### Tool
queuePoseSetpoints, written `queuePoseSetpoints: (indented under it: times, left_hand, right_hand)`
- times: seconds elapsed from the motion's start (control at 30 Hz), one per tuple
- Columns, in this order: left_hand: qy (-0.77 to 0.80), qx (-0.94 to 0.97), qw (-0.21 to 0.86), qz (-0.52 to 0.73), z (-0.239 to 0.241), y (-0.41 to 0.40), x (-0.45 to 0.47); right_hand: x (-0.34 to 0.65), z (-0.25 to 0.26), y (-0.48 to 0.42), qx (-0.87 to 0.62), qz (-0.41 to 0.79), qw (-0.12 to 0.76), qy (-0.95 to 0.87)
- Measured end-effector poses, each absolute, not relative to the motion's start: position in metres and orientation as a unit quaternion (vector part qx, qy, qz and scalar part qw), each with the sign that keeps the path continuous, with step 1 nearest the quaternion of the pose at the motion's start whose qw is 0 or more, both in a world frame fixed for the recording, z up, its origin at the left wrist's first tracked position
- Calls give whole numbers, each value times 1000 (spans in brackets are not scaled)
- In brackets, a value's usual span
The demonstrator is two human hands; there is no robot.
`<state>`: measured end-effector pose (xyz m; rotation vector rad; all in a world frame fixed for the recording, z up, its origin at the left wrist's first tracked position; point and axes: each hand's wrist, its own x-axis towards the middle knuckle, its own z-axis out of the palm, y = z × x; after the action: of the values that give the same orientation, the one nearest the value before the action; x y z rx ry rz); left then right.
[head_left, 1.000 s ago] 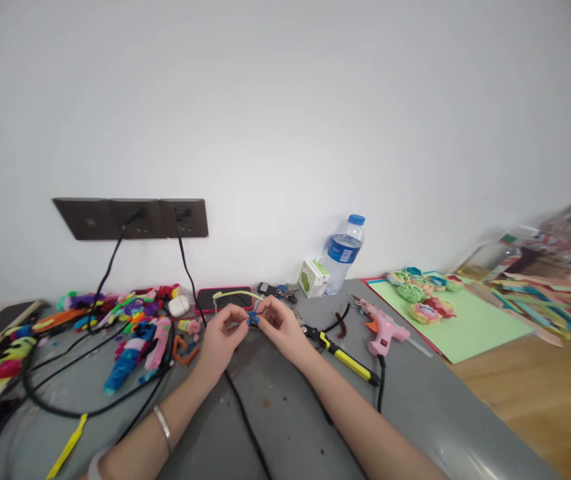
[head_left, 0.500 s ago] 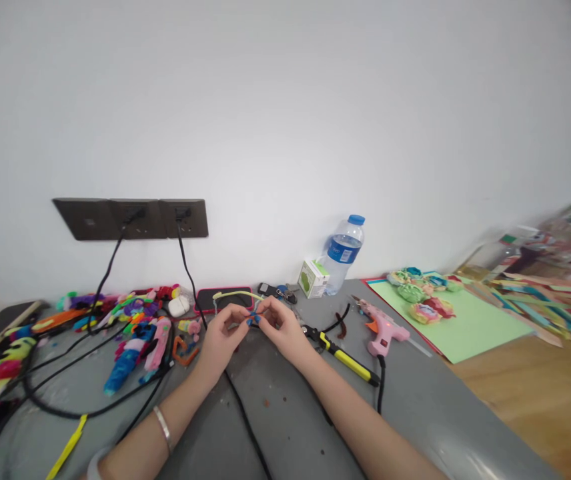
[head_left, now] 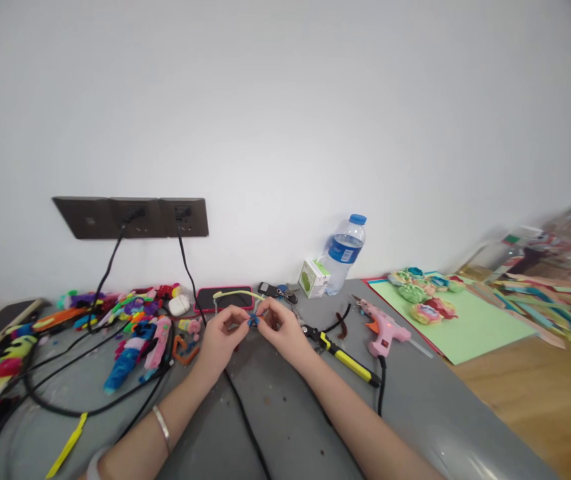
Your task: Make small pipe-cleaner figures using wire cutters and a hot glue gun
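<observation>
Both hands meet above the middle of the grey table, fingertips pinched together. My left hand (head_left: pixel 226 333) is closed, thumb against forefinger, with a silver bangle on the wrist. Facing it, my right hand (head_left: pixel 281 331) is pinched in the same way, its blue nails touching the left ones. Whatever lies between the fingertips is too small and covered to name. Just behind the hands are a pale yellow-green strip (head_left: pixel 238 292) and a pink-edged phone (head_left: pixel 207 297). Black-and-yellow pliers (head_left: pixel 348 363) lie to the right of my right hand.
A pink glue gun (head_left: pixel 384 328) with a black cord lies on the right. A water bottle (head_left: pixel 344 253) and small green-white box (head_left: pixel 314 278) stand by the wall. Fuzzy coloured pieces (head_left: pixel 135 347) and black cables (head_left: pixel 75 415) spread leftward. Green paper (head_left: pixel 475 333) bears crinkled flowers.
The fingertips of both hands have shifted slightly and come closer together. A thin reddish-brown bit seen between them earlier is now hidden. Nothing else has visibly moved.
</observation>
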<state>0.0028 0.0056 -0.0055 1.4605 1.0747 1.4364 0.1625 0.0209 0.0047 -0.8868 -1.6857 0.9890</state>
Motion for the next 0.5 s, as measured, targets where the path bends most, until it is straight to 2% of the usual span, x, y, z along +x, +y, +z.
queuePoseSetpoints:
  times: [0.5]
  left_hand:
    - [427,549,411,589,-6,7,2]
  right_hand:
    - [166,5,25,-353,391,510,-680]
